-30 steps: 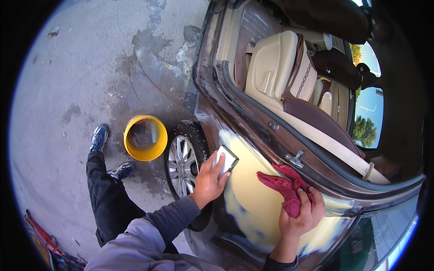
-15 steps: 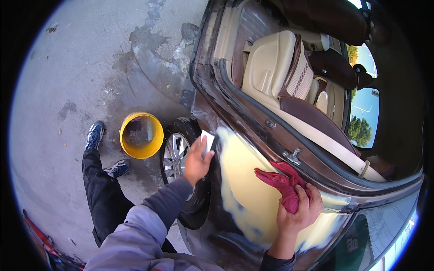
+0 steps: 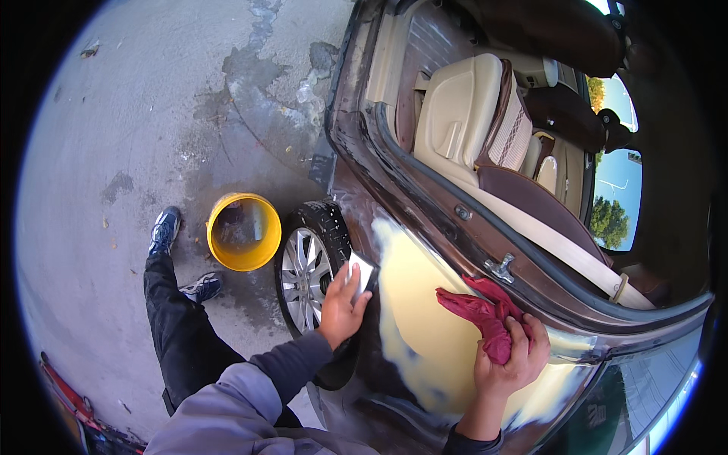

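Observation:
My left hand grips a white block with a dark face, probably a sanding block. The block lies at the left edge of a pale yellow filler patch on the brown car's rear side panel, just above the wheel. A crumpled red cloth is held in my right hand, which rests on the patch's right part. Its fingers curl over the cloth, close below the door frame's metal latch.
A yellow bucket with liquid in it stands on the concrete floor left of the wheel. The door opening shows a beige seat and a belt. My shoes are beside the bucket. Something red lies at lower left.
My left hand has slid the block down toward me along the patch's left edge. My right hand stays in place with the cloth. The whole view has shifted slightly.

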Demonstrator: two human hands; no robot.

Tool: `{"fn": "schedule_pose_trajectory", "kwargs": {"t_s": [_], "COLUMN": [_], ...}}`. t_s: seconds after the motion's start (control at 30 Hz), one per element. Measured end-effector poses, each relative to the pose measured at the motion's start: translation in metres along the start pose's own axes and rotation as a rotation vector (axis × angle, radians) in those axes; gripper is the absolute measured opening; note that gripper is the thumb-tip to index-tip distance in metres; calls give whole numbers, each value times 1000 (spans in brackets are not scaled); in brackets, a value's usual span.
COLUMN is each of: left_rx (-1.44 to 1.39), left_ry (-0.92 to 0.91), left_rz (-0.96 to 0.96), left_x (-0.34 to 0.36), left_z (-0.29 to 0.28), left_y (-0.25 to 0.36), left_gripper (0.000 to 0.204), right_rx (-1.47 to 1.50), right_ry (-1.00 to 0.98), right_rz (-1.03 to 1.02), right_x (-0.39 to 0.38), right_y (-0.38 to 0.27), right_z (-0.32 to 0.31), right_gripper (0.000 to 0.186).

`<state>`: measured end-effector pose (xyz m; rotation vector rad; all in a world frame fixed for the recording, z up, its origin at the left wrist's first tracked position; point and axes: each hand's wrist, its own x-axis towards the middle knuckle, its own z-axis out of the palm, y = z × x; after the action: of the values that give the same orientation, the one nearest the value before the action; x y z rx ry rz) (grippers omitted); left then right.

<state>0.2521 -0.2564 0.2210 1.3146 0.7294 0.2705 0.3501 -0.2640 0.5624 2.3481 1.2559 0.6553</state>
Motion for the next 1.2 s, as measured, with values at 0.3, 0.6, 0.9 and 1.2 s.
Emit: {"fn": "schedule_pose_trajectory", "kwargs": {"t_s": [0.3,0.6,0.9,1.2], "left_rx": [10,-44,31,79], "left_ry": [134,204,140,0], "left_rz": [-43,48,88,7], "left_x": [22,91,63,49], "left_z": [5,-17,10,-2], "left_y": [-14,16,40,67], "left_gripper": [64,62,66,71], "right_rx": [-1,-7,6,2], "right_ry": [25,10,3,18], "right_rz": [-5,-20,2,-5], "right_x": [0,2,1,2], "right_y": [-1,-1,0,-1], "right_z": [3,2,2,2], "right_gripper": [36,35,36,34]}}
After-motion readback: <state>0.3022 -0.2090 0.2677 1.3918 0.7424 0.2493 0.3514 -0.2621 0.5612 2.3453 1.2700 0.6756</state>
